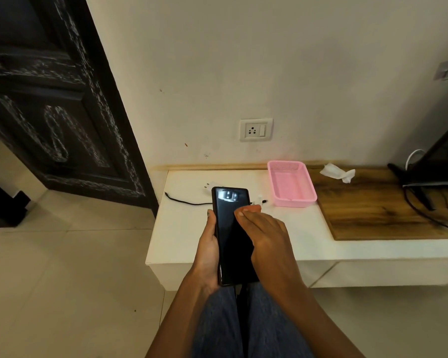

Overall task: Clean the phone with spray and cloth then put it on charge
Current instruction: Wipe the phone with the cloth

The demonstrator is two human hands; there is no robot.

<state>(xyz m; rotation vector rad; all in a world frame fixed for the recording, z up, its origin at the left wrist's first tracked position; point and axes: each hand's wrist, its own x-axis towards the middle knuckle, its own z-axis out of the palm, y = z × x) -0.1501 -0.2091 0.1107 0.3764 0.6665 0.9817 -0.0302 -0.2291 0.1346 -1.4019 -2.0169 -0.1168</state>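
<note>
the phone is held up above the near edge of the white shelf, over the person's knees, screen up and dark, with a pale reflection near its top end. the left hand cradles it from below and from the left side, thumb curled along the left edge, so this hand grips the phone. the right hand lies across the screen from the right, fingers fairly straight and flat, fingertips resting on the glass in the upper half; it presses on the phone rather than clasping it.

behind the phone on the shelf, a white charger lies partly hidden by the phone's top edge, and a black cable runs leftward from it to a free end. just right of the phone's top, small white and black bits lie on the shelf, too small to tell. further right sits a pink basket, touching the edge of a wooden board. a crumpled white cloth lies on the board by the wall, well apart from the phone. on the wall above the shelf is a socket. dark cables trail over the board's right end.
</note>
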